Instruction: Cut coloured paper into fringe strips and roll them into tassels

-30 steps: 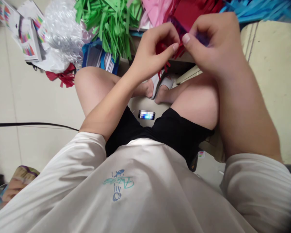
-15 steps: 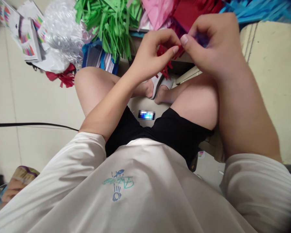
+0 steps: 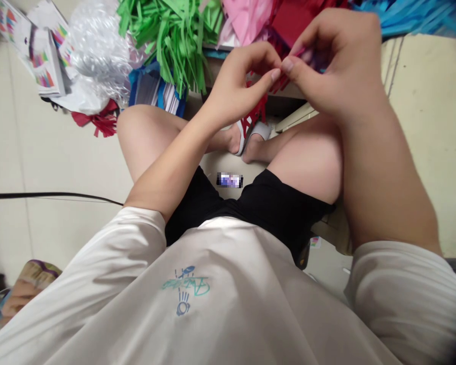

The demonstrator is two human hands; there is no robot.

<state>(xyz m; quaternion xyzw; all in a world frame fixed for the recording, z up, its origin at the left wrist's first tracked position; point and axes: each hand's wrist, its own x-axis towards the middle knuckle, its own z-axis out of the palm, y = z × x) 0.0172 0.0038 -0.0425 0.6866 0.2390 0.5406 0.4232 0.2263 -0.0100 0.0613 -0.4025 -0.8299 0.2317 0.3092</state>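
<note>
My left hand (image 3: 237, 86) and my right hand (image 3: 344, 73) meet fingertip to fingertip above my lap. Each is closed in a pinch, thumb against fingers. Between them is a red fringed paper tassel (image 3: 255, 114), whose cut strips dangle below the left fingers, in front of my sandals. Its upper part is mostly hidden by my hands. Behind the right fingers lies a folded red sheet (image 3: 291, 23) on the worktop.
Green fringe (image 3: 178, 45), pink sheets (image 3: 247, 20) and blue fringe (image 3: 414, 17) lie along the worktop. Clear plastic wrap (image 3: 99, 56) and printed packets (image 3: 43, 63) stand at the left. A pale cabinet panel (image 3: 425, 142) is at the right; a pixelated device (image 3: 230, 180) shows between my legs.
My right hand has shifted slightly up, its thumb tip now closer to the left fingertips. The red strips hang lower and more spread. My left hand has barely moved.
</note>
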